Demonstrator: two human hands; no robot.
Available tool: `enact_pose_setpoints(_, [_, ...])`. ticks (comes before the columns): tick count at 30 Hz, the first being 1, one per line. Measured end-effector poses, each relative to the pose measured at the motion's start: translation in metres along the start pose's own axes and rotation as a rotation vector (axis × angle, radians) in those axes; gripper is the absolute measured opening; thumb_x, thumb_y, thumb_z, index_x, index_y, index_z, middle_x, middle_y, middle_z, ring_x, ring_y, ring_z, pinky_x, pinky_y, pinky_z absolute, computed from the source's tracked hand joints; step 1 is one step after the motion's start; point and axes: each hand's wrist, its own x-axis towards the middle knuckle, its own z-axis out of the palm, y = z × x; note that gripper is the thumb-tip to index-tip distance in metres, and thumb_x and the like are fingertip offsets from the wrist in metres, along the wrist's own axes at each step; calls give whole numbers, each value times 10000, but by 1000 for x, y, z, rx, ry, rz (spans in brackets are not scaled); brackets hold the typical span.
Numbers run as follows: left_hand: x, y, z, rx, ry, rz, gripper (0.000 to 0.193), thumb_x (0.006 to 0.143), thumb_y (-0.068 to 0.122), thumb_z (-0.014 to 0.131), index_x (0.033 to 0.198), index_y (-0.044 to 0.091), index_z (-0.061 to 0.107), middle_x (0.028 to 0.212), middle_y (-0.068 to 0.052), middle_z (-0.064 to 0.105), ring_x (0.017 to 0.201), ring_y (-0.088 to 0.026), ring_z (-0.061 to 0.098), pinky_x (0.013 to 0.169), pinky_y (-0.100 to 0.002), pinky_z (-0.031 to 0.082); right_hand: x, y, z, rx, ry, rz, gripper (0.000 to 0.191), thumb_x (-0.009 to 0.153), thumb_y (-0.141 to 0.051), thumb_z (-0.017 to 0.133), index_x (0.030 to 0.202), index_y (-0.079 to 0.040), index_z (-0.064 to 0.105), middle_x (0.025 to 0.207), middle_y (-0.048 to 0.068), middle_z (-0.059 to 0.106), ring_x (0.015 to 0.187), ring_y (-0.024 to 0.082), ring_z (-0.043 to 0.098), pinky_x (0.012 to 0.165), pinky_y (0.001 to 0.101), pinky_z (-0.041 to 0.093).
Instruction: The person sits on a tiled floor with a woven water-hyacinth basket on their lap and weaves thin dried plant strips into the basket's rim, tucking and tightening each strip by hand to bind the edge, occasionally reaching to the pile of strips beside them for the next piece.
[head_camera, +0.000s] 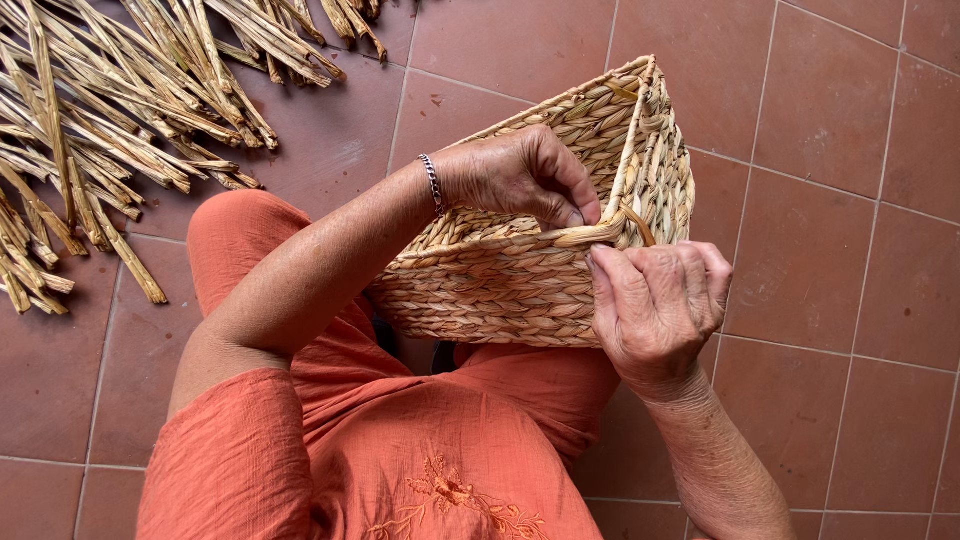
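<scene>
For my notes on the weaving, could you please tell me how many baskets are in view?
1: the woven basket rests on the person's lap, with the left hand and right hand at its rim.

both hands (590, 245) curled close together, left (520, 175) fingertips pinched, right (655, 300) thumb raised

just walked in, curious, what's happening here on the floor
A person in orange clothes sits on a tiled floor with a woven basket on their lap. The left hand pinches a strand at the rim; the right hand steadies the corner. Dried reeds lie alongside.
</scene>
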Motion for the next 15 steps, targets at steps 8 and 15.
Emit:
enact_pose_setpoints(8, [-3, -7, -1, -44, -30, 46, 226, 955, 178, 737, 1157, 80, 763, 975, -16, 790, 838, -68, 726, 759, -237, 645, 6, -8, 7, -70, -16, 30, 181, 963, -88, 852, 1102, -76, 736, 918, 30, 569, 874, 229, 563, 921, 460, 442])
enact_pose_setpoints(15, [2, -5, 0, 52, -27, 104, 188, 982, 195, 717, 1112, 62, 748, 922, -6, 764, 816, -60, 696, 734, -237, 619, 4, -6, 12, -49, -15, 64, 149, 1012, -79, 835, 1105, -79, 719, 962, 15, 566, 921, 214, 563, 966, 459, 444])
